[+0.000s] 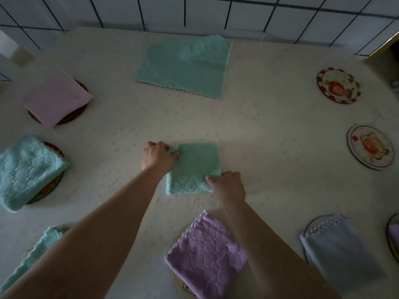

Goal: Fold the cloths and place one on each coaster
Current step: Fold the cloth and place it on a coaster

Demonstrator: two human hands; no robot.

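While both hands pinch it, the folded green cloth lies flat in the middle of the table, a neat square. The left hand is closed on its far-left corner, thumb and fingers bunching the edge; the right hand is closed on its near-right corner. By my reading the folding of this piece is done and the carry to a coaster comes next.

Two coasters stand bare at the right: the far bare coaster, rimmed in red, and the near bare coaster just below it, both well apart from the cloth. Others already carry cloths: a pink cloth at far left, a blue-green cloth below it, a purple cloth near the body, and a pale blue cloth at near right. An unfolded green cloth lies spread by the tiled wall, waiting its turn.

To do this step well, lift with both diagonal corners held firm so the layers do not slide apart, keep the square level during the carry, and set it centred on a bare coaster before letting go, right side first.
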